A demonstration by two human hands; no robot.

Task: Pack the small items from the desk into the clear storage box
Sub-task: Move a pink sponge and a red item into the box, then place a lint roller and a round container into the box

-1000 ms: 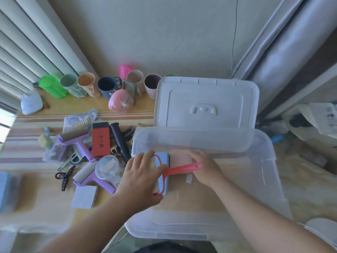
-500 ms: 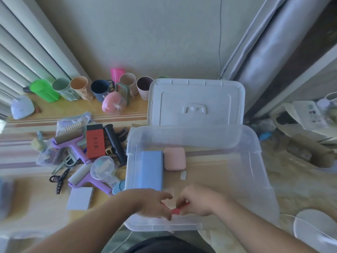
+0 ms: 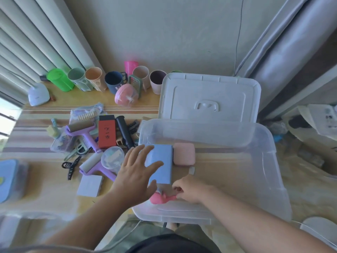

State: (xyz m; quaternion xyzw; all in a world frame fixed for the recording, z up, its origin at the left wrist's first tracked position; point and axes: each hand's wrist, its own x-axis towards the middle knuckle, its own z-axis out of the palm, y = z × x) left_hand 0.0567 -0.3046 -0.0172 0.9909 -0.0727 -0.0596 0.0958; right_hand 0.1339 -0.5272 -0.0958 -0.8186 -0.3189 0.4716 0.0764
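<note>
The clear storage box stands open on the desk, its white lid leaning behind it. Inside lie a blue rectangular case and a pink square case. My right hand is at the box's near-left corner, fingers pinched on the handle of a red lint roller resting on the box floor. My left hand hovers over the box's left wall with fingers spread, holding nothing. The roller's head is partly hidden under my left hand.
Left of the box lies a pile: two purple lint rollers, a red box, a black tool, hair clips, a white pad. Cups line the back wall. A blue container sits at far left.
The red roller was brought from the box's middle to its near-left corner. My left hand let go of it and lifted, fingers spreading, toward the pile side.
</note>
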